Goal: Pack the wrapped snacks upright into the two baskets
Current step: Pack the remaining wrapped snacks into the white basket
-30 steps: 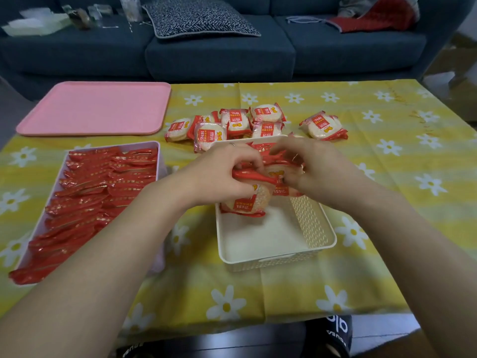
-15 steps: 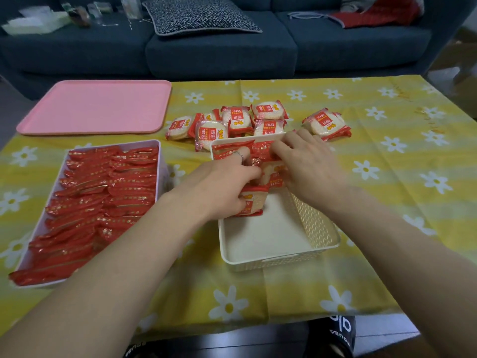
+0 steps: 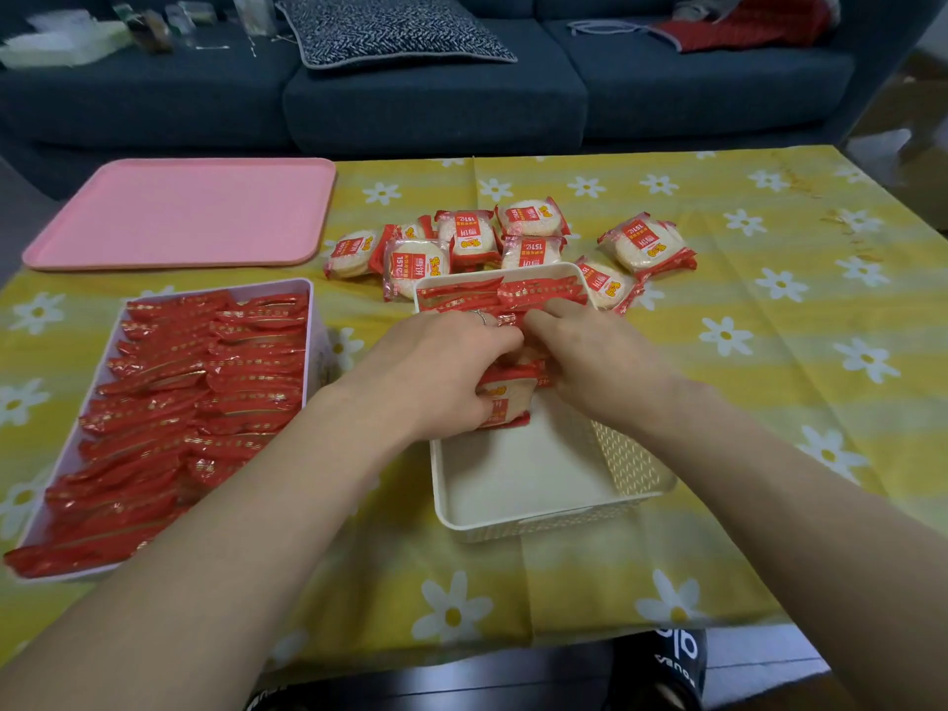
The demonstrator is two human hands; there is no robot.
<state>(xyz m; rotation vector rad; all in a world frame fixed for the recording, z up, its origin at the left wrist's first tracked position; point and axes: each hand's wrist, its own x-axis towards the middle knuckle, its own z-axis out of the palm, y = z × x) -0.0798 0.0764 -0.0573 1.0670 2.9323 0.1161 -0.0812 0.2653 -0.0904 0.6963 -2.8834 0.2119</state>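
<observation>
Snack [image 3: 505,402] pushed deeper into white basket [image 3: 636,469], both hands' grip holding it, two baskets

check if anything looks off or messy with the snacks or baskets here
Nothing is spilled or damaged. The left basket is packed full, the white basket holds only a few upright packs at its far end, and loose snacks lie flat beyond it, unpacked. Both hands grip a pack there.

Single head view, worn high, facing forward and down over table [image 3: 769,310]. Sofa [image 3: 436,89] at 12 o'clock, far; forearms enter from 6 o'clock, close. No second view.
</observation>
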